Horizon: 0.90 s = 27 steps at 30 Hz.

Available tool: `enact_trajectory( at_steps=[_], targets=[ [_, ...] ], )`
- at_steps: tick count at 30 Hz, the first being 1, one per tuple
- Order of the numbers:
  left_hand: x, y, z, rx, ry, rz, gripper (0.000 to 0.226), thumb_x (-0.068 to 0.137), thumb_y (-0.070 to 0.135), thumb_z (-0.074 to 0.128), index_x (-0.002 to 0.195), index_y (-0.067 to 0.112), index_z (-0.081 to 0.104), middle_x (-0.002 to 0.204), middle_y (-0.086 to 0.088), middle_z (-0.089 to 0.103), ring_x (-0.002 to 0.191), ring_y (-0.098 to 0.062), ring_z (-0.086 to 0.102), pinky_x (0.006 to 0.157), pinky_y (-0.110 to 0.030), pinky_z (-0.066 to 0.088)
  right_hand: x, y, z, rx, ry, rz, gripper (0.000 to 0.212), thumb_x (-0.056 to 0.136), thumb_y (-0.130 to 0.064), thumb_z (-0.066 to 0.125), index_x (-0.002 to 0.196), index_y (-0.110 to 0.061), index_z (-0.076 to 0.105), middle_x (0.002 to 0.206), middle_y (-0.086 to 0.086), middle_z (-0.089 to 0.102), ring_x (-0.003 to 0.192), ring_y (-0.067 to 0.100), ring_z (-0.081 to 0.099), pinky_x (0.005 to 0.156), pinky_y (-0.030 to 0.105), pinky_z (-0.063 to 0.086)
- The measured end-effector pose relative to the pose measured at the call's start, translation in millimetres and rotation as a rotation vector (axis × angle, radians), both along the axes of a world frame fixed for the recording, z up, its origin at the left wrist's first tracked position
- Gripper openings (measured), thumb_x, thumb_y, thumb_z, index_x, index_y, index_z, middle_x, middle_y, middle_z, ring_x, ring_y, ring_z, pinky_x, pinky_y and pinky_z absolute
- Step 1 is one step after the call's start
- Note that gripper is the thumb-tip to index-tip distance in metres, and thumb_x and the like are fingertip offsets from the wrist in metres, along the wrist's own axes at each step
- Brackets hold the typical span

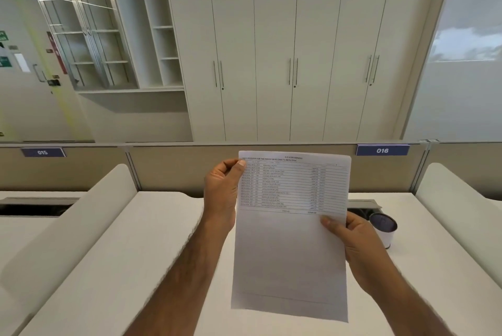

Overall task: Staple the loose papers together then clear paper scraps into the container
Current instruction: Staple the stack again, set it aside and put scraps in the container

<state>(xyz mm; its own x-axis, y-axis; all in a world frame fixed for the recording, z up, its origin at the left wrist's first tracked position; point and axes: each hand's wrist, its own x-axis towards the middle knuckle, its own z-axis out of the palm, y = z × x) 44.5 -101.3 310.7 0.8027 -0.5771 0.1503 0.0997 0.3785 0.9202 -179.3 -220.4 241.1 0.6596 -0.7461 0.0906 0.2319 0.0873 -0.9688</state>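
I hold printed white papers upright above the white desk, text table in the upper half. My left hand pinches the top left corner between thumb and fingers. My right hand grips the right edge at mid height, thumb on the front. A white cylindrical container with a dark opening stands on the desk just right of my right hand. No stapler and no paper scraps are in view; the papers hide the desk behind them.
White curved dividers flank the desk on both sides. A beige partition with labels 015 and 016 closes the far edge. A dark cable slot sits behind the container. Tall cabinets stand beyond.
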Motion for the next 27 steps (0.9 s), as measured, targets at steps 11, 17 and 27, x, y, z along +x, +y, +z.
enact_trajectory(
  at_steps=[11, 17, 27],
  targets=[
    [-4, 9, 14, -0.001, -0.043, -0.006, 0.009, 0.096, 0.018, 0.070, 0.102, 0.012, 0.067, 0.094, -0.003, 0.080, 0.085, -0.022, 0.077, 0.071, -0.034, 0.063, -3, -3, 4, 0.025, -0.003, 0.024, 0.040, 0.075, -0.036, 0.081, 0.112, -0.022, 0.076, 0.116, 0.008, 0.075, 0.104, 0.030, 0.073, 0.079, 0.036, 0.061],
    [-7, 14, 24, 0.032, -0.085, -0.027, 0.016, 0.095, 0.025, 0.070, 0.096, 0.010, 0.071, 0.092, -0.006, 0.080, 0.081, -0.022, 0.076, 0.070, -0.035, 0.064, -9, -3, 6, 0.052, -0.019, 0.037, 0.039, 0.075, -0.035, 0.080, 0.112, -0.023, 0.076, 0.117, 0.007, 0.075, 0.103, 0.028, 0.074, 0.075, 0.032, 0.060],
    [0, 25, 30, 0.059, -0.120, -0.234, 0.016, 0.101, 0.012, 0.061, 0.107, 0.010, 0.075, 0.108, -0.010, 0.080, 0.092, -0.026, 0.076, 0.075, -0.034, 0.062, -16, -8, 5, 0.101, -0.046, 0.035, 0.042, 0.077, -0.031, 0.080, 0.117, -0.019, 0.074, 0.123, 0.007, 0.073, 0.109, 0.027, 0.071, 0.078, 0.031, 0.060]
  ],
)
